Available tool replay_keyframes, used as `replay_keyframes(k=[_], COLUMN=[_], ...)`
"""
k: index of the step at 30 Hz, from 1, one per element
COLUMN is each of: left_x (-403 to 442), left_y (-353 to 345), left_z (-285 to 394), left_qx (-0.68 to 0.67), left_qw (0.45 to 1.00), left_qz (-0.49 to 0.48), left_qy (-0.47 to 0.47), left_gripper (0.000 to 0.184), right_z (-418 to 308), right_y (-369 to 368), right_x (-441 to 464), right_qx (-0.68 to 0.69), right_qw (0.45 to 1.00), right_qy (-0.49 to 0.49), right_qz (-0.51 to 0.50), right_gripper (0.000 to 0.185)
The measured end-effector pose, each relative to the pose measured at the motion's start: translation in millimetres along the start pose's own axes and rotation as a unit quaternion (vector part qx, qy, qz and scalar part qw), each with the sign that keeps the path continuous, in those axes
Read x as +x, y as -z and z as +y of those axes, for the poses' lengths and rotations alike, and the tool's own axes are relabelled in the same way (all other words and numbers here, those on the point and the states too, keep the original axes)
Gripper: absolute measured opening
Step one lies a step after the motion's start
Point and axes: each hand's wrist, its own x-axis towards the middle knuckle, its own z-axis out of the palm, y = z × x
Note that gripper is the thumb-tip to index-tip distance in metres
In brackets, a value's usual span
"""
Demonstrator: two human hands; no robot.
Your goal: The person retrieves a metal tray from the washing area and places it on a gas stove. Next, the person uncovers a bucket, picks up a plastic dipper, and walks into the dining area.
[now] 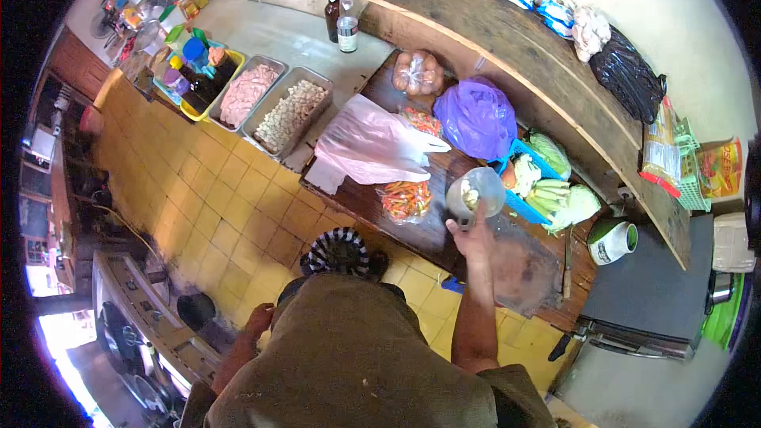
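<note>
My right hand (473, 242) is at the near side of a clear plastic tub (495, 182), thumb outside it and a finger over the rim, apparently gripping its wall. A few pale pieces that look like peeled garlic cloves (469, 193) lie inside. The tub stands on the dark wooden table, beside a bag of red and orange chillies (405, 200) and a blue basket of vegetables (525, 210). My left hand (259, 319) hangs low beside my body, away from the table. Its fingers are partly hidden and too small to read.
A pink plastic bag (372, 143), a purple bag (476, 119) and a bag of eggs (418, 73) cover the table's left half. Metal trays of raw meat (250, 93) and pale cubes (292, 111) stand further left. A knife (567, 269) lies right. A shelf (523, 55) overhangs the back.
</note>
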Motion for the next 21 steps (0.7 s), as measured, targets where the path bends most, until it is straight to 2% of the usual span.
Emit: replay_keyframes(k=[2, 3, 5, 6, 7, 9, 10, 13, 14, 15, 17, 19, 21], left_x=[10, 47, 57, 29, 37, 60, 80, 88, 120, 125, 118, 134, 163], left_y=[3, 41, 46, 53, 57, 70, 83, 115, 126, 137, 163, 182, 198], left_z=[2, 16, 17, 54, 60, 62, 59, 72, 47, 48, 51, 25, -15], left_qx=[0.017, 0.026, -0.064, -0.123, -0.117, -0.014, 0.015, -0.017, -0.018, -0.028, -0.018, -0.007, 0.006], left_qw=[1.0, 0.998, 0.996, 0.992, 0.993, 0.996, 0.991, 0.991, 0.988, 0.986, 0.994, 0.992, 0.99], left_qz=[0.0, 0.03, -0.008, -0.009, -0.014, 0.017, -0.02, -0.05, -0.041, -0.034, -0.011, -0.019, -0.028], left_qy=[-0.024, -0.054, -0.061, 0.003, -0.005, -0.091, -0.128, -0.122, -0.149, -0.16, -0.11, -0.124, -0.135], left_gripper=[0.046, 0.046, 0.046, 0.045, 0.045, 0.043, 0.041, 0.042, 0.043, 0.043, 0.045, 0.046, 0.047], right_z=[18, -4, 10, -5, -3, -2, -33, -68, -88, -106, -132, -198, -244], right_y=[-18, -40, -34, -18, -21, -36, -15, -5, 4, 10, 22, 67, 103], right_x=[4, 28, 23, 1, -6, -23, -47, -78, -86, -88, -94, -111, -104], right_qx=[-0.007, 0.021, 0.011, -0.032, -0.034, 0.052, 0.04, 0.003, -0.058, -0.057, 0.119, 0.059, 0.076], right_qw=[0.983, 0.976, 0.983, 0.968, 0.967, 0.949, 0.971, 0.953, 0.939, 0.934, 0.935, 0.909, 0.88], right_qy=[0.085, 0.095, 0.052, 0.118, 0.112, 0.097, 0.06, 0.058, 0.1, 0.113, 0.114, 0.143, 0.179], right_qz=[0.163, 0.194, 0.176, 0.219, 0.228, 0.296, 0.229, 0.297, 0.325, 0.334, 0.313, 0.387, 0.433], right_gripper=[0.045, 0.045, 0.022, 0.015, 0.015, 0.013, 0.014, 0.014, 0.016, 0.016, 0.021, 0.025, 0.028])
